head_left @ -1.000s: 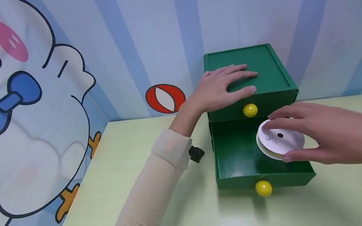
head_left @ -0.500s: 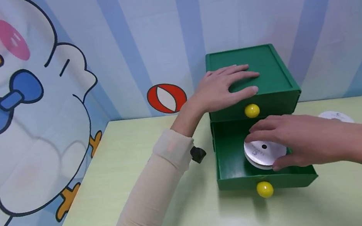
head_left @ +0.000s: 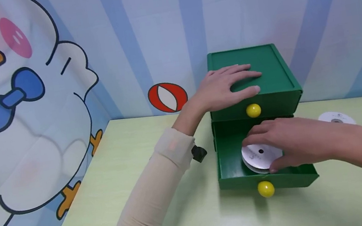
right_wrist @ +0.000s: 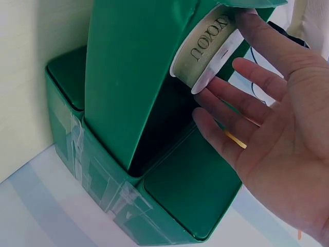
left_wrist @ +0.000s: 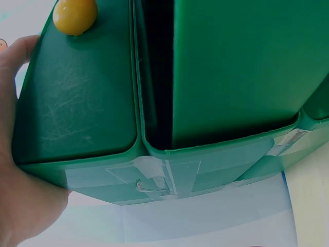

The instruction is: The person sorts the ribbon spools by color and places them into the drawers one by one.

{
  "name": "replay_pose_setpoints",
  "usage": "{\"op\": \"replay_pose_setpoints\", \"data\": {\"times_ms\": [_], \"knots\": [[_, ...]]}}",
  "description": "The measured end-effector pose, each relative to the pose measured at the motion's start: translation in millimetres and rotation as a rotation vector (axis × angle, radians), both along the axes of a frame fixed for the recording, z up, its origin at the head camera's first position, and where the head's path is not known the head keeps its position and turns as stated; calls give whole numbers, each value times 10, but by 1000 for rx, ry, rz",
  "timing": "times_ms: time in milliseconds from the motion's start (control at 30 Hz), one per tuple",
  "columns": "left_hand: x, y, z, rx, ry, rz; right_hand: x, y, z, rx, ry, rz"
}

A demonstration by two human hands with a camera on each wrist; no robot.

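Note:
My right hand (head_left: pixel 299 140) holds a ribbon spool (head_left: pixel 256 158) by its edges, thumb on the near side and fingers on the far side. In the right wrist view, beige ribbon with dark lettering wraps the spool (right_wrist: pixel 205 49) between white discs. The spool is inside a pulled-out green drawer (head_left: pixel 235 182) with a yellow knob (head_left: pixel 266 189); whether it touches the drawer floor I cannot tell. My left hand (head_left: pixel 224 89) rests with spread fingers on top of the green drawer cabinet (head_left: pixel 265 65), its thumb at the front edge.
Another white spool (head_left: pixel 338 117) lies on the pale table (head_left: pixel 183 222) right of the cabinet, partly behind my right forearm. Above the pulled-out drawer is a closed one with its own yellow knob (head_left: pixel 253 110). A printed cloth backdrop (head_left: pixel 155 34) stands behind the table.
My right hand has carried the ribbon spool left and lower into the drawer. The other spool on the table has come into view behind it. My left hand stays on the cabinet.

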State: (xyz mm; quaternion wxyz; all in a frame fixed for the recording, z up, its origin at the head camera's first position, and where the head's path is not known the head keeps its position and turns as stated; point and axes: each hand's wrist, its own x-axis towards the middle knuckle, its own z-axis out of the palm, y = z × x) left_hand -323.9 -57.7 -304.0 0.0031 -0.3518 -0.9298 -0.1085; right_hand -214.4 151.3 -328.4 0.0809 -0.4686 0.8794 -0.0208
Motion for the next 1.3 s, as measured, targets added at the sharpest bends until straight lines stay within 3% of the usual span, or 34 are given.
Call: {"op": "replay_pose_setpoints", "data": {"times_ms": [1300], "knots": [[1,7,-8,10,14,1,-75,-137,-147,85,-43,31]]}}
